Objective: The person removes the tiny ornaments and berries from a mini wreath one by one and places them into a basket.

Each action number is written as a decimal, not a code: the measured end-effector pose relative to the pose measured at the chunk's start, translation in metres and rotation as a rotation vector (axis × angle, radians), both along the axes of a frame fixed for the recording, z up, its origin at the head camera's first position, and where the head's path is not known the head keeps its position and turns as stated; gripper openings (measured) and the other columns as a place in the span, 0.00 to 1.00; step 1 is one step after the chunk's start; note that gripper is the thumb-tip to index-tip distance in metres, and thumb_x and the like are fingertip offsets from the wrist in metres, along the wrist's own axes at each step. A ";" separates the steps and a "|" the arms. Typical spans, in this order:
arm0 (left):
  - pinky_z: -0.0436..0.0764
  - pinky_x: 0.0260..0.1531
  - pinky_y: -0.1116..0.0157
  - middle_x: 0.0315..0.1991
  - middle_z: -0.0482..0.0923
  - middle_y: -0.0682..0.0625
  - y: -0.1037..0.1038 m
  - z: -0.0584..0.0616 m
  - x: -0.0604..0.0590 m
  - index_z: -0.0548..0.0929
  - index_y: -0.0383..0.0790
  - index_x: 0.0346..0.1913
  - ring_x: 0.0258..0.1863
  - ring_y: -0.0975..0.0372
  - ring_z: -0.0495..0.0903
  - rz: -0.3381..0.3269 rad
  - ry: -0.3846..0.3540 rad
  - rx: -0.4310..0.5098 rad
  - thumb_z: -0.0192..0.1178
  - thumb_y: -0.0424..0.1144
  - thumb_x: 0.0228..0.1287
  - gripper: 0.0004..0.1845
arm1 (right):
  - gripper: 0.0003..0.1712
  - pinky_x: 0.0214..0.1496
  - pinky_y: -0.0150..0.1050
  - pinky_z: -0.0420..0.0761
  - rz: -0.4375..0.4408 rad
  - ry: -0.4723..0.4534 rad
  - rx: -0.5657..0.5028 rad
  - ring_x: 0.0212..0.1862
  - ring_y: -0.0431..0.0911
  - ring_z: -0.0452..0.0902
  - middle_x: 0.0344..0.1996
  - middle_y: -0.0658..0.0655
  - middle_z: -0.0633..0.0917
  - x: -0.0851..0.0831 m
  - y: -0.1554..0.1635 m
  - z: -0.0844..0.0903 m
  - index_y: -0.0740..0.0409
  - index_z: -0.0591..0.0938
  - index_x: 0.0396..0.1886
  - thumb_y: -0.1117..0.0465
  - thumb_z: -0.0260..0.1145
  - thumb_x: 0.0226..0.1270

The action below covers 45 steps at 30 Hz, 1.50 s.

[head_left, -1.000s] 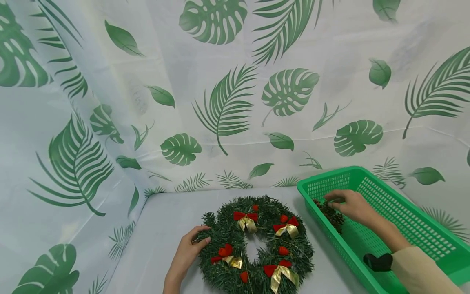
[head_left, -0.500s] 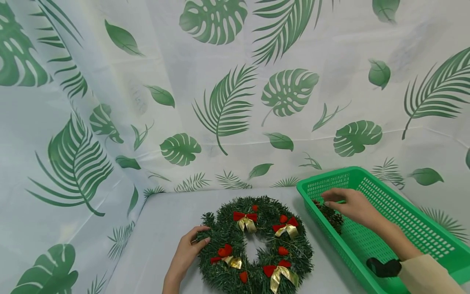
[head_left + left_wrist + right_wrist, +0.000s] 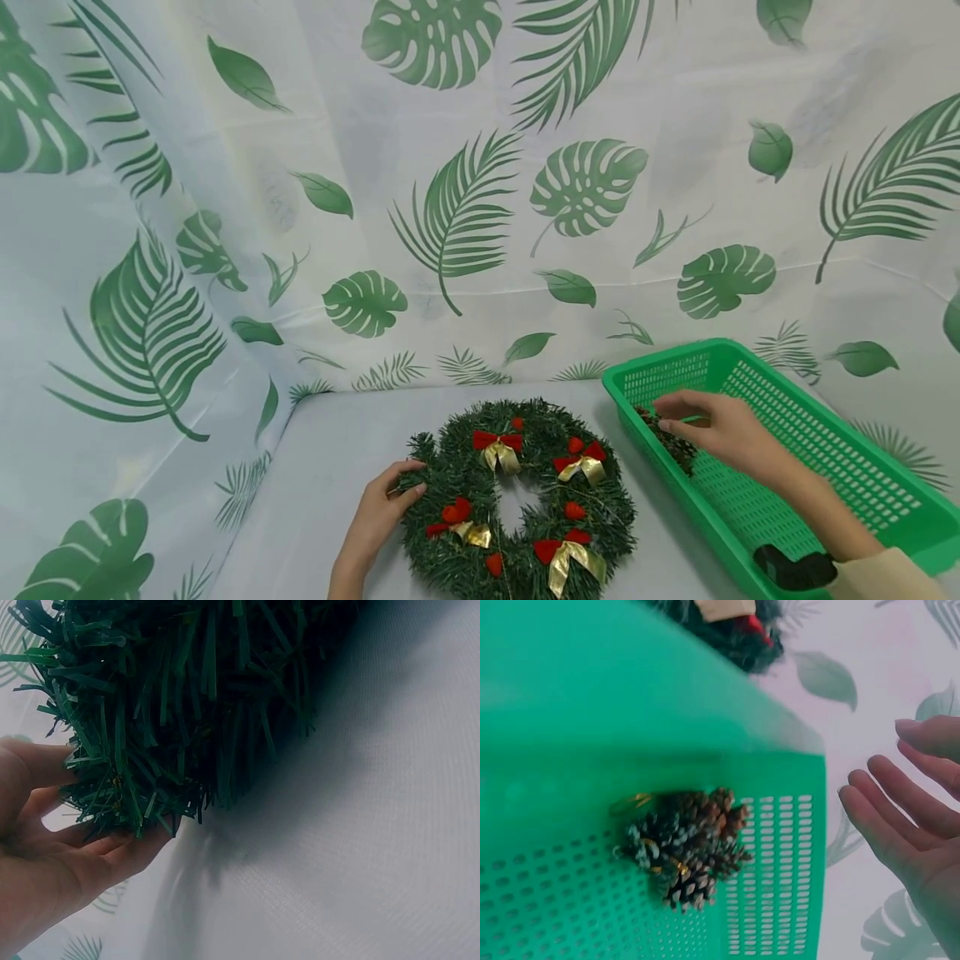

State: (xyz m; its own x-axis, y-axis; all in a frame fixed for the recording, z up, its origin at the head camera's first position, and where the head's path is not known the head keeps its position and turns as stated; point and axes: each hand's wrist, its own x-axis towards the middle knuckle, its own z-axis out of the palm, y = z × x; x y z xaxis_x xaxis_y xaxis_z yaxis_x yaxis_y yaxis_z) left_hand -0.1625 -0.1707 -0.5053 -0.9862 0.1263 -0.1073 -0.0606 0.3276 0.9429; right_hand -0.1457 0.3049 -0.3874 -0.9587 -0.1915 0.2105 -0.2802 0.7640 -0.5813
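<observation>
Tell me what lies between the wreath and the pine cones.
The head view shows a strip of white cloth and the wall of the green plastic basket between the wreath and the pine cones.

Spreads out pale grey-white as a surface (image 3: 322,475), showing a fine weave up close in the left wrist view. Carries a round green wreath (image 3: 553,492), lying flat, and shows through its centre hole. To the right, just beside the wreath, bears a long green plastic basket (image 3: 731,502), set at a slant. Darkens under the wreath's edge.
</observation>
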 end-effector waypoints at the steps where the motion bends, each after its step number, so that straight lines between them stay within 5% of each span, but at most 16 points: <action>1: 0.78 0.61 0.41 0.74 0.68 0.34 0.000 0.000 0.000 0.82 0.44 0.64 0.69 0.35 0.71 -0.002 0.002 0.000 0.66 0.43 0.71 0.21 | 0.14 0.44 0.32 0.85 0.006 0.002 -0.004 0.46 0.41 0.87 0.48 0.57 0.90 0.002 -0.002 0.001 0.56 0.87 0.54 0.58 0.71 0.72; 11: 0.80 0.59 0.44 0.74 0.67 0.33 0.002 -0.002 -0.001 0.82 0.44 0.64 0.68 0.34 0.71 -0.007 0.005 0.006 0.67 0.43 0.71 0.21 | 0.14 0.38 0.31 0.86 0.088 0.095 -0.090 0.42 0.29 0.84 0.45 0.59 0.90 0.017 -0.021 -0.003 0.59 0.87 0.52 0.66 0.72 0.68; 23: 0.70 0.66 0.36 0.74 0.68 0.34 0.001 -0.003 -0.003 0.81 0.44 0.64 0.66 0.39 0.76 -0.011 0.018 0.002 0.67 0.44 0.71 0.21 | 0.20 0.38 0.31 0.86 0.159 0.201 -0.128 0.42 0.31 0.86 0.45 0.56 0.89 0.027 -0.036 -0.015 0.57 0.87 0.51 0.74 0.74 0.60; 31: 0.77 0.61 0.41 0.75 0.66 0.34 0.000 -0.003 -0.002 0.81 0.44 0.64 0.66 0.38 0.76 -0.012 0.002 0.008 0.66 0.44 0.72 0.21 | 0.25 0.39 0.27 0.84 0.186 0.326 -0.092 0.39 0.34 0.86 0.41 0.51 0.90 0.029 -0.052 -0.022 0.55 0.87 0.50 0.75 0.78 0.52; 45: 0.75 0.63 0.39 0.74 0.67 0.33 -0.001 -0.005 -0.002 0.81 0.43 0.65 0.68 0.38 0.73 0.004 0.004 -0.003 0.65 0.40 0.73 0.21 | 0.29 0.43 0.20 0.81 0.213 0.470 -0.150 0.41 0.33 0.87 0.40 0.51 0.89 0.037 -0.070 -0.041 0.56 0.87 0.48 0.79 0.80 0.43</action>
